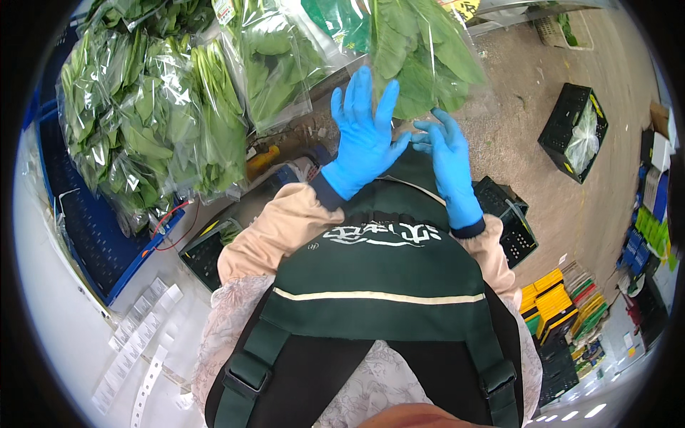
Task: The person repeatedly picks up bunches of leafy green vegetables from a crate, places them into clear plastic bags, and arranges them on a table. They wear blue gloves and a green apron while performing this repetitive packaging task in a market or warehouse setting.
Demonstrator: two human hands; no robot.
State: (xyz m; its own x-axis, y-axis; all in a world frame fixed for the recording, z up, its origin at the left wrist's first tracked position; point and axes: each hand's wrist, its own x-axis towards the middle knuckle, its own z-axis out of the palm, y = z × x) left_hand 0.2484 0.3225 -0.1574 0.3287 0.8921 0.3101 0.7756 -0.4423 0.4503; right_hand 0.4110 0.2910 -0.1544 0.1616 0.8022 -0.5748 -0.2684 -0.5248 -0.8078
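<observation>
My left hand [361, 136] wears a blue glove; its fingers are spread and nothing is in it. Just beyond its fingertips lies a clear bag of broad green leaves [423, 59]. My right hand [448, 155], gloved too, is close to the lower edge of that bag with its fingers bent and apart. Whether its fingertips touch the plastic is hard to tell. Left of my hands lies another clear bag of leafy greens [278, 75]. Further left, several bagged bunches of greens [155, 117] are piled up.
A blue plastic crate [91, 230] is under the pile at left. Strips of white labels [136, 331] hang below it. On the floor at right stand a black crate holding clear plastic [575, 134] and another black crate [505, 219]. Stacked yellow crates [551, 305] are at lower right.
</observation>
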